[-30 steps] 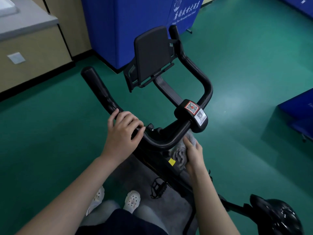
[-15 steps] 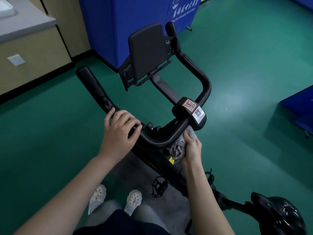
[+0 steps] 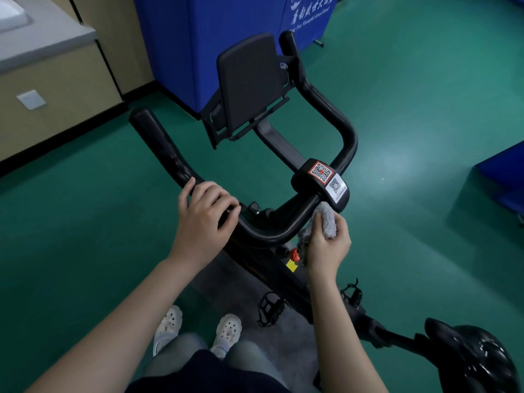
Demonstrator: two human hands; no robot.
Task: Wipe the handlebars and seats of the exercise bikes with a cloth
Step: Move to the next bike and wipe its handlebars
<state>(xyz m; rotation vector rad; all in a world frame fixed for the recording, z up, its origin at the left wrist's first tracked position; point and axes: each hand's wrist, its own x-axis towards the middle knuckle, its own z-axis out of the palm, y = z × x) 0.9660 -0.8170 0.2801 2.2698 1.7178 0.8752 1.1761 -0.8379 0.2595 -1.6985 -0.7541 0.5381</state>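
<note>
At the near curve of the handlebar [image 3: 272, 234], just under the clamp block [image 3: 320, 184] with its two code stickers, a grey fluffy cloth [image 3: 327, 219] is pressed against the bar. The right hand [image 3: 326, 245] pinches it, fingers curled round the bunched wad with its top poking out toward the clamp. The left hand [image 3: 204, 219] wraps over the bar's left bend, fingers closed on it, seemingly to steady the bike.

The risk I see: the cloth is bunched small, so it may only skim one side of the round bar and miss the underside; part of it hangs by the red knob [image 3: 295, 254] and could snag there. Rubbing over the stickers might lift their edges.

The handlebar is black, glossy and smoothly curved, with two long horns reaching forward, the left one [image 3: 161, 143] untouched by the cloth now. A dark tablet holder [image 3: 249, 80] stands between them. The seat [image 3: 470, 358] sits low right, well apart from the cloth, above the green floor [image 3: 425, 109].
</note>
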